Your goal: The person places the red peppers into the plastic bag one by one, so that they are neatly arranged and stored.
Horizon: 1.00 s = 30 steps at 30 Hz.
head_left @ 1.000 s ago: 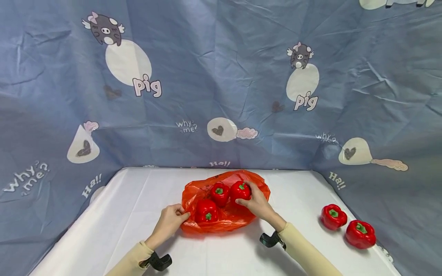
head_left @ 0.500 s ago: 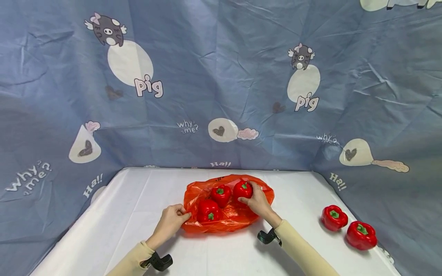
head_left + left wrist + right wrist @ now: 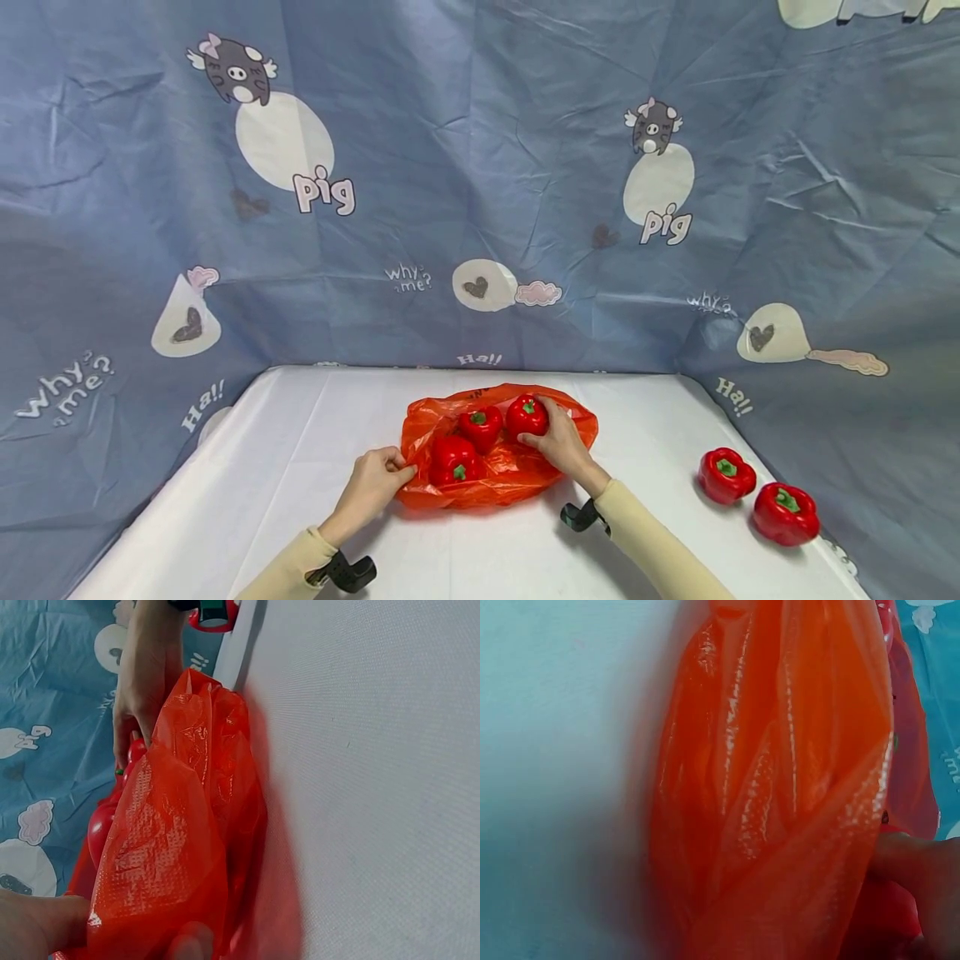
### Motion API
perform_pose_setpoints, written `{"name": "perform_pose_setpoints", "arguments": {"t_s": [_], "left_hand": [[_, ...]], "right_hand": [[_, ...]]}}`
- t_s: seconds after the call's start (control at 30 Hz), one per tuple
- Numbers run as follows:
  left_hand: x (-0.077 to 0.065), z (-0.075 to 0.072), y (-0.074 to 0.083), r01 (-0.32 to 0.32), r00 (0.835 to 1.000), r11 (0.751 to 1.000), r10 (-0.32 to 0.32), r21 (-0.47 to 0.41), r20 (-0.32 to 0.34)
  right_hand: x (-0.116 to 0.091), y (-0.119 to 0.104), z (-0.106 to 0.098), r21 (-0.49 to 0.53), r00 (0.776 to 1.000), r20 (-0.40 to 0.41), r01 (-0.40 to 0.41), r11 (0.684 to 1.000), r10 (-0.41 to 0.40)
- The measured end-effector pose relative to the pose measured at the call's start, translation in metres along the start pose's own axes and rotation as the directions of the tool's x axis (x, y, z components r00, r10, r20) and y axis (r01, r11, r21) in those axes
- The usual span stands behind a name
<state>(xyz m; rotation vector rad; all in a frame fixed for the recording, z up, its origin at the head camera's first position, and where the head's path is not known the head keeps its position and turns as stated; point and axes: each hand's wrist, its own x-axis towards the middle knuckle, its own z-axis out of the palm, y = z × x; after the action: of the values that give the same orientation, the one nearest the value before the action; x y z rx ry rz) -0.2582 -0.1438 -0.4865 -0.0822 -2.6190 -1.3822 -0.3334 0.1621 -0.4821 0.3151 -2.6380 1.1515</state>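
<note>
One pepper (image 3: 527,415) sits in my curled right hand (image 3: 562,444) inside the bag (image 3: 498,493) my left hand (image 3: 372,486) pinches; I judge placing underway, gentle release next.

Bag (image 3: 495,493) on table (image 3: 330,425), three peppers (image 3: 456,454) in it, two other peppers (image 3: 784,518) to the bag's right

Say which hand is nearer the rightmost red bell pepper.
Right: the right hand is left of that red bell pepper; the left hand, pinching the plastic bag, is farther left.
</note>
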Motion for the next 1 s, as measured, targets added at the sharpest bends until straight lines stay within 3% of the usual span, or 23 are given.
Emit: {"name": "perform_pose_setpoints", "arguments": {"t_s": [0.57, 1.0], "left_hand": [[-0.0010, 0.0011, 0.0006, -0.007, 1.000, 1.000, 0.007, 0.000, 0.004], [-0.0017, 0.0003, 0.0023, -0.004, 1.000, 1.000, 0.004, 0.003, 0.007]], "right_hand": [[-0.0024, -0.0009, -0.0025, 0.035, 0.996, -0.025, -0.081, 0.996, 0.082], [-0.0036, -0.0038, -0.0023, 0.036, 0.995, -0.051, -0.085, 0.996, 0.086]]}}
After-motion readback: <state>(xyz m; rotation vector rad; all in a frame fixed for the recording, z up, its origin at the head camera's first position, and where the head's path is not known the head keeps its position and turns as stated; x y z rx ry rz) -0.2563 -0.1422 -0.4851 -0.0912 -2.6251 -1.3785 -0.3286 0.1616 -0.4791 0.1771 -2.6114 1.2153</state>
